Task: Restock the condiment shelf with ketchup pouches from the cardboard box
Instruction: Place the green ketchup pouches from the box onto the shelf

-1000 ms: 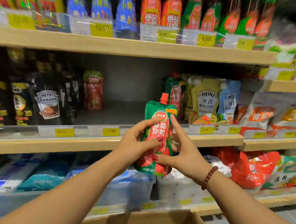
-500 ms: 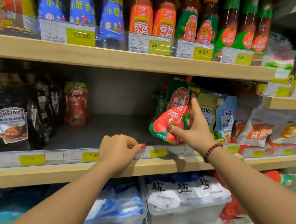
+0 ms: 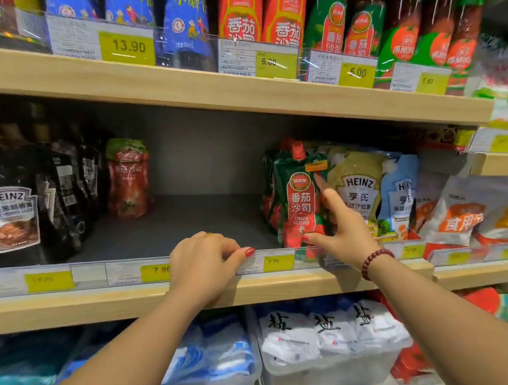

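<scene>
A green and red ketchup pouch [image 3: 299, 200] with a red cap stands upright at the front of the middle shelf [image 3: 271, 287], in front of more pouches of the same kind. My right hand [image 3: 342, 229] holds it, thumb on its lower front and forefinger up along its right edge. My left hand [image 3: 205, 263] grips the clear price rail [image 3: 278, 262] on the shelf's front edge, fingers curled over it and thumb lying along the top. Another ketchup pouch [image 3: 127, 179] stands alone far back on the left. The cardboard box is out of view.
Bare grey shelf floor lies between the two ketchup spots. Black Heinz pouches [image 3: 10, 217] fill the left, yellow and blue Heinz pouches [image 3: 359, 183] the right. The upper shelf [image 3: 222, 90] carries bottles. A clear tub of salt bags [image 3: 326, 358] sits below.
My right hand carried the pouch from in front of the shelf onto it and stood it upright. My left hand let go of the pouch and moved to the price rail.
</scene>
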